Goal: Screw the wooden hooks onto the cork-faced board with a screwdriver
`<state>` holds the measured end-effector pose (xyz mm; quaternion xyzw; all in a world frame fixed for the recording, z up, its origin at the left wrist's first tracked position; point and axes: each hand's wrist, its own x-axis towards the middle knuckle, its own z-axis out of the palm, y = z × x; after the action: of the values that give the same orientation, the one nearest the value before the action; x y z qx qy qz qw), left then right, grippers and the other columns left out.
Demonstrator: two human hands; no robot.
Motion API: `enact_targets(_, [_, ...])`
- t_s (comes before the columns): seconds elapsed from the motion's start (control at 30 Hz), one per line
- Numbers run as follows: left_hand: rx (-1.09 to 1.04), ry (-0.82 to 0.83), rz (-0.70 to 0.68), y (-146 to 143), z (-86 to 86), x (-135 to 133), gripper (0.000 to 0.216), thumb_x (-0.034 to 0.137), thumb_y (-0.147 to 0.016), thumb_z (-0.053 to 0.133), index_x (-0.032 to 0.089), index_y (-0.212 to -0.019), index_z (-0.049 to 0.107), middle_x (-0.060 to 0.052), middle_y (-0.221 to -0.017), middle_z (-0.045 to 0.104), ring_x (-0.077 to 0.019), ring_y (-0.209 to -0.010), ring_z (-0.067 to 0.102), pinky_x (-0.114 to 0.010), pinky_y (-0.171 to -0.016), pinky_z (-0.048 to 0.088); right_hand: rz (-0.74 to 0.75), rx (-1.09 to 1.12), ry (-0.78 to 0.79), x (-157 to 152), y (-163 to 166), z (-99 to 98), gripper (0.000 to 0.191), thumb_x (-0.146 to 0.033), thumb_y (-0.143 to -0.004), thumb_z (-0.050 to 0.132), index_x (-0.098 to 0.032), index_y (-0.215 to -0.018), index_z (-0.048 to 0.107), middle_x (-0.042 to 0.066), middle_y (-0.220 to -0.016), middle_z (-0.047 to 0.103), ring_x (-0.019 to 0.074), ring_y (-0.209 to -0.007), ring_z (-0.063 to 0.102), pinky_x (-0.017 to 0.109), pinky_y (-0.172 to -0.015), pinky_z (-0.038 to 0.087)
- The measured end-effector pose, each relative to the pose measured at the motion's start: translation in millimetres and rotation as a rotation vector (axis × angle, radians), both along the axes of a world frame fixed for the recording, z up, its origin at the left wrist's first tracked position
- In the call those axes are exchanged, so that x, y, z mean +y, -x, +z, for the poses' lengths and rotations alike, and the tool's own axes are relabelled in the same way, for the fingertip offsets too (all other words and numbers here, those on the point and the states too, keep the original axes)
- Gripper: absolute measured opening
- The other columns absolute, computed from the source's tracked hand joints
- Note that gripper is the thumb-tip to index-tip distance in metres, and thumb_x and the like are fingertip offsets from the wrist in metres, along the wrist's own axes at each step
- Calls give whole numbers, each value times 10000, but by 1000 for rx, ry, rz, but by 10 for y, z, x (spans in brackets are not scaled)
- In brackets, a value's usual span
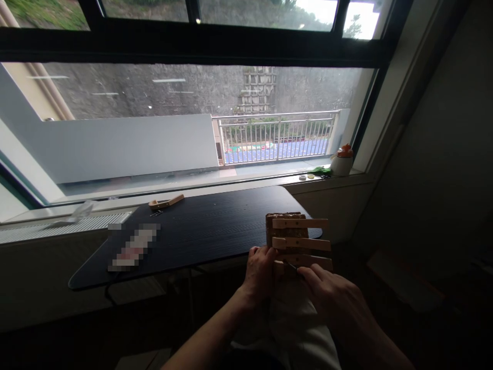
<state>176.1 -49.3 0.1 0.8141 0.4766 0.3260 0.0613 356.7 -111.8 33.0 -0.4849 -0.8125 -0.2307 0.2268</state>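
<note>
My left hand [259, 272] is closed on the left edge of a rough brown block [271, 226], held over my lap at the near edge of the table. Several pale wooden strips [302, 244] lie side by side across the block, their ends sticking out to the right, with dark spots that look like screws or holes. My right hand [327, 285] is closed around a thin dark tool [291, 266]; its tip points left to the nearest strip. The tool's handle is hidden in my fingers, so I cannot tell its exact kind.
On the black folding table [215, 221] lie a curved wooden piece [167, 202], small dark bits [156, 213] and a blurred-out flat item [134, 249]. Along the windowsill stand a white bottle with an orange top [342, 160], tape rolls [302, 177] and a clear plastic bag [79, 211].
</note>
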Motion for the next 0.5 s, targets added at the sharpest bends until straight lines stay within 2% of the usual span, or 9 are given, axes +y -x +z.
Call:
enact_targets(0.2, [-17,-3,-9,-3,37,-12,142,208,-776,517,192,-911,556,-41,-896,609,-197,-820,543,-347,-813,346,-77,67,82,-34,33,-7,211,-265,-910,375,-216,-987,565,4,-777,653,117,-533,579,253,-507,344])
enact_targets(0.33, [-15,10,-18,-4,42,-12,162,189,-759,522,189,-916,558,-43,-907,610,-198,-825,549,-354,-822,341,-58,72,79,-37,39,42,231,-219,-872,415,-220,-1073,531,6,-819,639,126,-584,588,259,-540,358])
enact_targets(0.5, [-11,10,-13,3,18,-5,169,176,-750,510,190,-913,555,-40,-887,610,-199,-821,545,-365,-833,337,-8,44,45,-9,14,51,236,-162,-857,410,-245,-1007,573,-4,-739,588,114,-584,567,248,-529,327])
